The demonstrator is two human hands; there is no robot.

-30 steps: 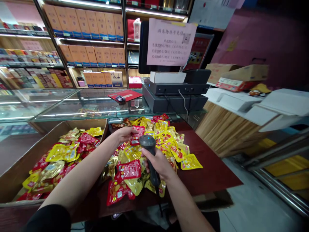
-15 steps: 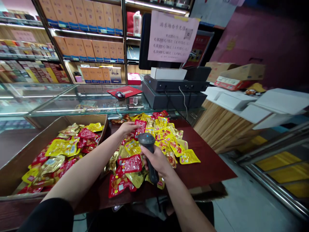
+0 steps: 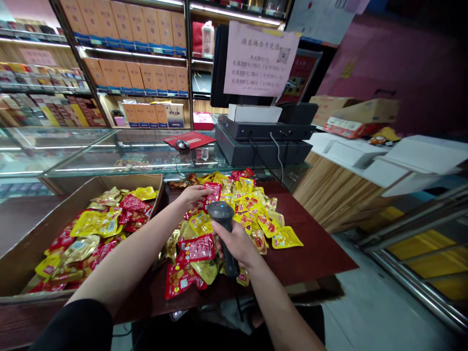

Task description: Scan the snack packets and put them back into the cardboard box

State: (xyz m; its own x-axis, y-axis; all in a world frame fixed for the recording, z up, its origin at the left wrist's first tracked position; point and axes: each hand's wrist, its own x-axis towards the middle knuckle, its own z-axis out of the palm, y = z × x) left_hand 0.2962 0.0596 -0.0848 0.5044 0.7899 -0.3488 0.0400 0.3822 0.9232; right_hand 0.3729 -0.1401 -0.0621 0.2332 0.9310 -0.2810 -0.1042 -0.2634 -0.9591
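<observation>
My left hand (image 3: 194,196) grips a red snack packet (image 3: 212,193) by its left edge, above a loose pile of snack packets. My right hand (image 3: 236,241) is wrapped round the handle of a dark barcode scanner (image 3: 221,210), its head just in front of the red packet. Yellow packets (image 3: 252,202), gold ones and red ones lie heaped under and around both hands. Closer to me are a red packet with white print (image 3: 197,247) and another red packet (image 3: 183,282). At the left, a cardboard box (image 3: 22,243) holds more packets of the same kinds.
All this lies on a dark red table (image 3: 310,248). Behind it runs a glass counter (image 3: 146,141) with a mouse (image 3: 182,145) on a red pad. A monitor (image 3: 219,68) with a paper notice stands above black boxes (image 3: 261,148). Metal rails (image 3: 413,258) are at the right.
Both hands keep their holds, and the packet and scanner stay almost in place. The view has shifted very slightly.
</observation>
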